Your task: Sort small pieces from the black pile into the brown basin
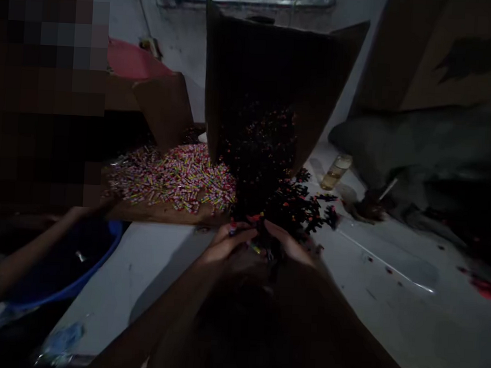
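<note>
My left hand (pixel 226 242) is closed, its fingers bent inward at the front of the dark heap. A small red-tipped piece (pixel 232 226) shows at its fingers, and a small yellowish striped tube (pixel 254 248) shows just below them. My right hand (pixel 288 245) is closed beside it, its fingers around a small black piece (pixel 263 231); the dimness hides its exact shape. Just beyond both hands lies a heap of small black pieces with red and orange bits (pixel 306 203). It spills from an open cardboard box (pixel 333 73). Left of it spreads a pile of small pink, white and yellow tubes (pixel 184 175).
The tubes lie on a brown board (pixel 178 216) on the white table (pixel 150 267). At right stand a jar of yellowish liquid (pixel 336 172) and a clear plastic strip (pixel 389 263). Another person's arm (pixel 40 244) reaches over a blue tub (pixel 96 275) at left.
</note>
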### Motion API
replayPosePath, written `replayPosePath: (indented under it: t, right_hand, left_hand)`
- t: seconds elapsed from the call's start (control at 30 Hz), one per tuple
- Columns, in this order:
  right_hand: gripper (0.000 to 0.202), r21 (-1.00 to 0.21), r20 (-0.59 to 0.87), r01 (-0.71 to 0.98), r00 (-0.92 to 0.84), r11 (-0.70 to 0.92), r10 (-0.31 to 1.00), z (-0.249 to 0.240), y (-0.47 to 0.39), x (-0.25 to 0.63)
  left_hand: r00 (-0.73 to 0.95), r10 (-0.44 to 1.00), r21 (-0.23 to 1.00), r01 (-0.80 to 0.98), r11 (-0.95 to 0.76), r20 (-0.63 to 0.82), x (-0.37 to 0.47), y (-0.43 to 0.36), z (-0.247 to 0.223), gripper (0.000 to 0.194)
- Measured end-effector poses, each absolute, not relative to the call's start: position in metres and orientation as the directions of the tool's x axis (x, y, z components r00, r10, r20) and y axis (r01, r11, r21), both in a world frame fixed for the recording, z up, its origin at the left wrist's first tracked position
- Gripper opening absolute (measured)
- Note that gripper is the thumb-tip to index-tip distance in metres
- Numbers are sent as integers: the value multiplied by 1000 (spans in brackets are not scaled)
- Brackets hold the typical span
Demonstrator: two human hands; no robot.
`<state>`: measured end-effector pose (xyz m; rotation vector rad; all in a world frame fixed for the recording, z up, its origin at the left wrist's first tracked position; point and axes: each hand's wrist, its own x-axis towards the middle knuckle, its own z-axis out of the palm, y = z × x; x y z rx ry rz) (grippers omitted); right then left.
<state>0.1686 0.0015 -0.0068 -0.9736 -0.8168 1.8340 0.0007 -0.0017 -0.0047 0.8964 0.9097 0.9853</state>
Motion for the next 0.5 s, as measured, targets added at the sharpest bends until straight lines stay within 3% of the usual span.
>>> replayPosePath:
  t: [0.17, 0.3, 0.37, 0.43, 0.5]
  right_hand:
    - [54, -699, -347, -479, -421, -531, 838, -11, -5, 166]
    - [55, -769, -318, -446, -353, -457, 880, -17, -2, 163]
    - [50, -871, -239, -369, -259, -325, 936, -20, 1, 162]
    - [43, -961, -45, -262, -148, -83, 988, -23, 5, 160]
    - [39, -978, 137, -170, -94, 119, 986, -26, 8, 159]
  left_hand:
    - [328, 933, 948, -220, 228, -148, 2, -4, -6, 43]
    - [243, 968, 986, -129, 103, -69, 4, -2, -4, 37]
    - [198, 978, 996, -55, 71, -59, 4, 1, -3, 32]
    - [175, 981, 997, 6, 82, -82, 2, 3, -3, 27]
    - [168, 980, 995, 37, 97, -102, 0, 4, -5, 23]
